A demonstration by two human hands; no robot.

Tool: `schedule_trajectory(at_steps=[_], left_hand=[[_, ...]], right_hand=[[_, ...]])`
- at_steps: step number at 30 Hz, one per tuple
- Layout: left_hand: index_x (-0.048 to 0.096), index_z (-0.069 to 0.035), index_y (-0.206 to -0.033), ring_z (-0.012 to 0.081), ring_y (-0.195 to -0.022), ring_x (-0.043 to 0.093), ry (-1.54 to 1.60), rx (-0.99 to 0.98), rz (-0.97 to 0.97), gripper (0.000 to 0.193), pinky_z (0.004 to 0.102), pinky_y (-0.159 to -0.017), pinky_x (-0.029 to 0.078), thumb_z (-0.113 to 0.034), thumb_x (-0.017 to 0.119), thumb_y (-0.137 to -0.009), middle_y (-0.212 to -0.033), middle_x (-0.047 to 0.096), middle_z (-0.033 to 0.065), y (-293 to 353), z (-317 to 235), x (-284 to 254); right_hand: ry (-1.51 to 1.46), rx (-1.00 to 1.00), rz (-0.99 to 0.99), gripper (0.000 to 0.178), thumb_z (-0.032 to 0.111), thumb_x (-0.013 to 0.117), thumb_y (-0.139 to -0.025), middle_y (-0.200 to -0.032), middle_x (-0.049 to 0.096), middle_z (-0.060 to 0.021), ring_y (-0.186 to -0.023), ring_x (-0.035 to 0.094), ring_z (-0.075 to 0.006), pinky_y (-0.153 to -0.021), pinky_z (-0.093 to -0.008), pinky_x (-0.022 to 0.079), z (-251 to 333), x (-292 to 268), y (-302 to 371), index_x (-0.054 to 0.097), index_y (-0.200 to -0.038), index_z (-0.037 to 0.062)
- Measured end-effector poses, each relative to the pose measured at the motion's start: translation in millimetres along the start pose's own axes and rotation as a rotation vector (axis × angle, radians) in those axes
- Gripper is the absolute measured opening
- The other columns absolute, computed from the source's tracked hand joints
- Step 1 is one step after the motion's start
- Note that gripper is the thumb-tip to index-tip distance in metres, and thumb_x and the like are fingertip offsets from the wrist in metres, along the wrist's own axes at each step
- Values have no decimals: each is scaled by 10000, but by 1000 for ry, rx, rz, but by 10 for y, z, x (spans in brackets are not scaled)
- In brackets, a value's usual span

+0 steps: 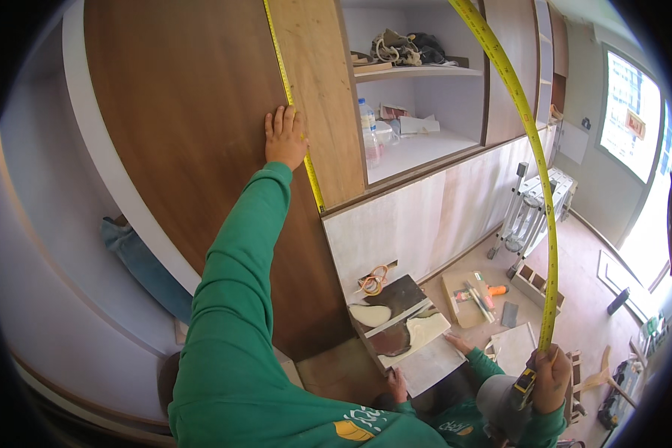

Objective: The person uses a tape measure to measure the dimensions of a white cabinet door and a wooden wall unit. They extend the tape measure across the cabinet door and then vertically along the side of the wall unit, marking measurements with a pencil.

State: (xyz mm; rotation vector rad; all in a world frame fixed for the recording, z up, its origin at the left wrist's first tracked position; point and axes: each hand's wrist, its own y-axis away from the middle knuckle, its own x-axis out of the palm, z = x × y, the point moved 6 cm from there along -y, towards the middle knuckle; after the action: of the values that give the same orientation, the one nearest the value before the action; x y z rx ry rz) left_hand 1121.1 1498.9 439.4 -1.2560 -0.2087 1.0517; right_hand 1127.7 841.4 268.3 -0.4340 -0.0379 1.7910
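My left hand lies with outstretched fingers across a yellow measuring tape blade, against the edge of a tall brown cabinet panel. Beside the blade runs a strip of bare light wood. The blade's lower end reaches the panel joint; its upper part leaves the view at the top. At the lower right my right hand is closed around the black and yellow tape measure case. From there a long bowed stretch of blade rises out of the top edge.
Below, a capped co-worker holds a board with brown and cream patches. An open cabinet shelf carries bags; bottles stand beneath. A folding metal platform, an orange-ended tool and a wooden box occupy the floor.
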Motion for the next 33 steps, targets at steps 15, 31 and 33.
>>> schedule_trajectory(at_steps=[15, 31, 33], left_hand=[[728, -78, -958, 349, -937, 691, -18, -237, 455, 289, 461, -805, 546, -331, 653, -841, -1014, 717, 156, -316, 102, 206], [736, -73, -981, 353, -966, 681, 59, -356, 477, 286, 463, -829, 538, -291, 593, -861, -1038, 716, 156, -178, 96, 271], [734, -68, -981, 354, -964, 682, 72, -360, 493, 309, 464, -825, 545, -324, 612, -858, -1034, 715, 162, -195, 56, 180]], right_hand=[[29, 21, 33, 196, 119, 507, -949, -690, 563, -34, -621, 504, -96, -581, -253, 401, 18, -19, 25, 589, -832, -15], [13, 46, 47, 220, 166, 515, -939, -704, 574, -43, -632, 521, -112, -593, -261, 413, -104, -55, 60, 606, -865, -20], [15, 41, 21, 221, 171, 520, -934, -697, 569, -46, -628, 523, -119, -594, -269, 415, -152, -73, 91, 606, -862, -20]])
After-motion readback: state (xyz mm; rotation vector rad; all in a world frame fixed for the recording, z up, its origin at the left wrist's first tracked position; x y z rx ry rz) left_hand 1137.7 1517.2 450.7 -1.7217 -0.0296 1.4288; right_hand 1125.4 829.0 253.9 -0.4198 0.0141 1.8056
